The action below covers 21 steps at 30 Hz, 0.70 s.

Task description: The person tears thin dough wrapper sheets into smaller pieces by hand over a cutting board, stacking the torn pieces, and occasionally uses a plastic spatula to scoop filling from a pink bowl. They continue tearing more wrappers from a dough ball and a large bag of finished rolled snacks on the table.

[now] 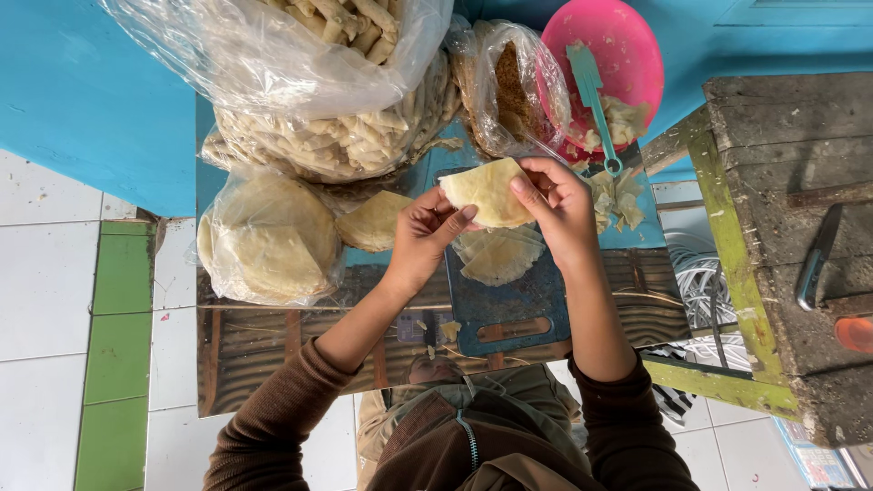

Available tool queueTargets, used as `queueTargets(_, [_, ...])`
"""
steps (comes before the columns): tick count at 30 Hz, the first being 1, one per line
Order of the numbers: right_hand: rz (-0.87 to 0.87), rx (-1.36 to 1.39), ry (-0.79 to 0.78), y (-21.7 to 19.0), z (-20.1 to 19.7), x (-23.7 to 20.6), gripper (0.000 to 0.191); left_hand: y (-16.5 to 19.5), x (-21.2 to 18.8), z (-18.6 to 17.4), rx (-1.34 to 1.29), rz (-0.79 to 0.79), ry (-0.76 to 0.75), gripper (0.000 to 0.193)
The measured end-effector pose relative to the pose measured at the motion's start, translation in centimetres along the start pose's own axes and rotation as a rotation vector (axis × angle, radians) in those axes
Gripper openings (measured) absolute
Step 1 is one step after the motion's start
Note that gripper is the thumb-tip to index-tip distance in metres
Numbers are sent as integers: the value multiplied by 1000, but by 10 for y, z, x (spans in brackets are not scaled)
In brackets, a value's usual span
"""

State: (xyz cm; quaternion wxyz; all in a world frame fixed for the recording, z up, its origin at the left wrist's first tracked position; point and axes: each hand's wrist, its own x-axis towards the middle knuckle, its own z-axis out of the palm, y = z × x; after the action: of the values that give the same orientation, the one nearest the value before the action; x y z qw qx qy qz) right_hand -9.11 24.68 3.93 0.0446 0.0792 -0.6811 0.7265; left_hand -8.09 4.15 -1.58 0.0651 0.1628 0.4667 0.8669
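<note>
A thin pale-yellow round wrapper sheet (486, 191) is held up between both hands above a dark blue cutting board (509, 300). My left hand (426, 232) pinches its lower left edge. My right hand (556, 207) grips its right edge, fingers curled over it. Under the held sheet, another folded wrapper (498, 255) lies on the board. A further wrapper (373, 221) rests to the left, half out of its bag.
A clear bag of round wrappers (268, 238) sits at left. Large bags of rolled pieces (336, 136) fill the top. A pink bowl (614, 55) with a teal spatula (591, 95) stands at top right. A worn wooden bench (782, 227) with a knife (817, 259) is at right.
</note>
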Motion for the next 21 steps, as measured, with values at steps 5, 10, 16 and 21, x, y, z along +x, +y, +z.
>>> queueTargets(5, [-571, -673, 153, -13, 29, -17, 17, -8, -3, 2, 52, 80, 112, 13])
queueTargets(10, [-606, -512, -10, -12, 46, -25, 20, 7, -10, 14, 178, 213, 101, 24])
queueTargets(16, [-492, -419, 29, -8, 45, -33, 21, 36, -20, 25, 547, 376, 39, 25])
queueTargets(21, [-418, -464, 20, -8, 38, -33, 15, 44, -21, 26, 487, 333, 39, 24])
